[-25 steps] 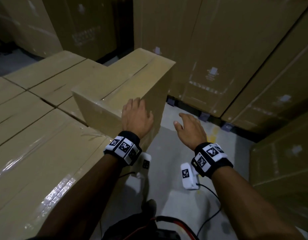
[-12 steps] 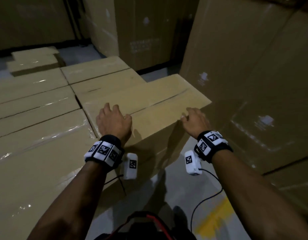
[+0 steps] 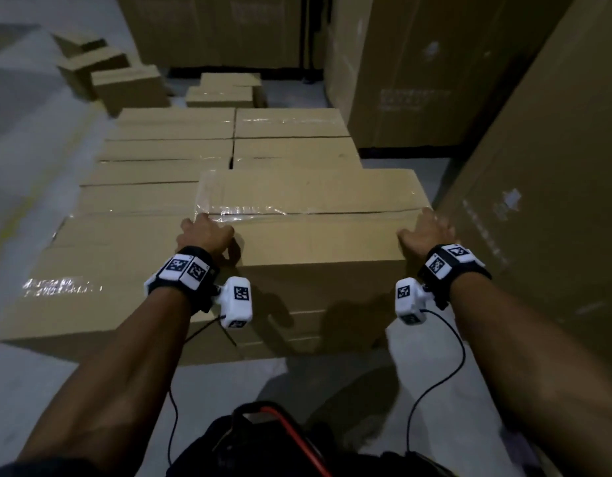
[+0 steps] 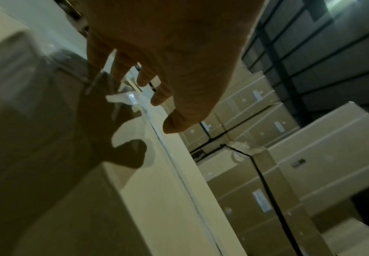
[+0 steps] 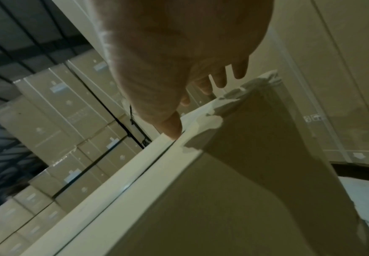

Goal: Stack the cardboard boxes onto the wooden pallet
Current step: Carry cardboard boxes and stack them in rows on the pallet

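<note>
Plainly, the fingers (image 4: 157, 97) of the left hand (image 3: 204, 232) hang loosely spread over the taped top seam at the left end of the cardboard box (image 3: 311, 215), nearly straight and gripping nothing; the wrist view leaves it unclear whether the tips quite touch the top. The right hand (image 3: 426, 230) mirrors it at the right end, fingers (image 5: 219, 81) extended and a little apart, the thumb tip resting at the seam near the corner. I judge that hands set wide at both ends like this serve to steady and square the box, since a push from either end can turn it into line, whereas a lift would call for fingers curled under an edge. That box sits raised at the near right corner of the stacked boxes (image 3: 167, 173), its top above theirs, its left side against the neighbouring row; it appears to start a new layer. No wooden pallet shows; presumably it lies hidden under the stack. Tall cartons (image 3: 538, 166) stand close on the right, leaving little room beside that hand. Loose boxes (image 3: 125, 84) wait on the floor (image 3: 29, 139) farther off.
</note>
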{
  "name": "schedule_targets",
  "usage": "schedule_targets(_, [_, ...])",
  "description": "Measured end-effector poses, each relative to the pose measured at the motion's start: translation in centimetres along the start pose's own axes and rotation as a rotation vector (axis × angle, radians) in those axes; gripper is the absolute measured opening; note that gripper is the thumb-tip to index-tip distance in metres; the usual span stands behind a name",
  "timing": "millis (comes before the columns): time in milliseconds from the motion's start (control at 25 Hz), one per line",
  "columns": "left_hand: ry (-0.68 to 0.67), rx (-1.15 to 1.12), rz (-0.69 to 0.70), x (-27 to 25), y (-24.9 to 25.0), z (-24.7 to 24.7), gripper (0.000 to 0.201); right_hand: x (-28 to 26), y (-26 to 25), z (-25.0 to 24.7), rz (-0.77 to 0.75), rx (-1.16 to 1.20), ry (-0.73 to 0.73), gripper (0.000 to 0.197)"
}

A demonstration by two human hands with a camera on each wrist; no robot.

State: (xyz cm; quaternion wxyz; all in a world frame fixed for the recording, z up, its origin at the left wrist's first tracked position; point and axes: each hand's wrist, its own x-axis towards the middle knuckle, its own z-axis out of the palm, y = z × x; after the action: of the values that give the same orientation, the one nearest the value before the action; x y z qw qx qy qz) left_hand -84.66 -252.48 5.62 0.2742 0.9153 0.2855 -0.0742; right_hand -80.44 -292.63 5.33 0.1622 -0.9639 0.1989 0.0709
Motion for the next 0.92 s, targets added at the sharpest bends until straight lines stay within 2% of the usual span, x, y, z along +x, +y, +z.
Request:
schedule_targets(200, [-0.030,-0.013,-0.087,-0.6,0.6,0.2,0.051,2.3,0.7,0.5,-0.003,0.116,-0.042,0.079])
schedule_targets(360, [-0.046,0.001,-0.052,-1.0,0.4,0.4,0.052,3.0,0.6,0.7,-0.026,0.129,-0.012,0.070])
schedule_targets(520, [-0.017,-0.003,-0.012,-1.0,0.4,0.9,0.043,3.9,0.6,0.4,-0.061,0.120,0.020,0.066])
schedule_targets(920, [0.025,0.065,0.027,-1.7,0.0,1.9,0.051,3.4,1.1,0.6,-0.054,0.053,-0.015,0.061])
